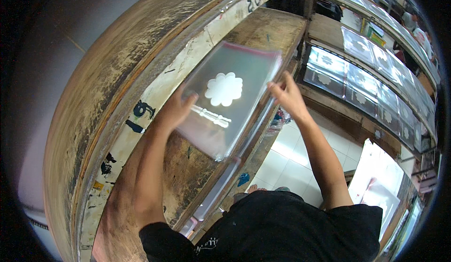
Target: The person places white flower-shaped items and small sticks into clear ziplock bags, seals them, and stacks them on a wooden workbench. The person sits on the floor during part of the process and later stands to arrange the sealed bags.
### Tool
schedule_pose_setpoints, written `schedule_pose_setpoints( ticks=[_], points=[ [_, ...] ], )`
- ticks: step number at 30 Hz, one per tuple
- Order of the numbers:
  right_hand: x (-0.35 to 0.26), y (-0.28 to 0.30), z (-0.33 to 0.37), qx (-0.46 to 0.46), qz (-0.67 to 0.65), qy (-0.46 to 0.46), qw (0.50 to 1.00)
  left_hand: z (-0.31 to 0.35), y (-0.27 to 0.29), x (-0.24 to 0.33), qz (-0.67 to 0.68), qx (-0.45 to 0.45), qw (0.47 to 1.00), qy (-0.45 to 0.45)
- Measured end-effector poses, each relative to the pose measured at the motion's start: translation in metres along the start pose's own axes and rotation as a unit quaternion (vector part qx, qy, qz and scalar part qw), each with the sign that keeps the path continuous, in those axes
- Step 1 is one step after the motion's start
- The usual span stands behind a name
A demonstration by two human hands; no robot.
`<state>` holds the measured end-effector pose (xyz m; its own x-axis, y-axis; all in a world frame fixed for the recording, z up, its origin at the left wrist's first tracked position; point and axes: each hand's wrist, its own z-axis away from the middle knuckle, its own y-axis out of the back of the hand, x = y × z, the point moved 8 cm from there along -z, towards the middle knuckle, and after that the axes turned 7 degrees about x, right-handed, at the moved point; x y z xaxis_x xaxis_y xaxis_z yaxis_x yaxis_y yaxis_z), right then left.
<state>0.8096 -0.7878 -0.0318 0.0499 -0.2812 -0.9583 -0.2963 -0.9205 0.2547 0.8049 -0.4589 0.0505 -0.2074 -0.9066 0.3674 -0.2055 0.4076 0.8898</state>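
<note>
**Both hands steady a stack of clear sleeves on the bench**

The left hand (176,111) lies flat on the near-left edge of the stack of clear plastic sleeves with a white flower-shaped print (230,97), fingers together and pressing down. The right hand (287,95) grips the far-right edge, fingers curled around it. The stack rests on the worn brown wooden workbench (188,173). This looks like squaring up the sheets; any next move calls for an even hold on both edges so the slippery sleeves stay aligned.
</note>
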Motion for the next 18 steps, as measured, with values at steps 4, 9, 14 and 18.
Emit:
schedule_pose_setpoints(
  ticks=[4, 9, 14, 18],
  points=[
    [0.014, -0.025, 0.046, -0.09, 0.005, -0.089, 0.992, -0.075, -0.046, -0.063, 0.016, -0.056, 0.998, 0.031],
    [-0.008, -0.062, 0.057, -0.083, 0.021, -0.017, 0.996, -0.141, -0.111, -0.146, -0.024, -0.158, 0.985, 0.066],
    [-0.006, -0.065, 0.072, -0.017, 0.074, -0.012, 0.997, -0.142, -0.113, -0.1, 0.031, -0.22, 0.974, 0.037],
    [-0.021, -0.059, 0.079, -0.037, 0.114, -0.053, 0.991, -0.141, -0.105, -0.08, 0.066, -0.251, 0.964, 0.065]
  ],
)
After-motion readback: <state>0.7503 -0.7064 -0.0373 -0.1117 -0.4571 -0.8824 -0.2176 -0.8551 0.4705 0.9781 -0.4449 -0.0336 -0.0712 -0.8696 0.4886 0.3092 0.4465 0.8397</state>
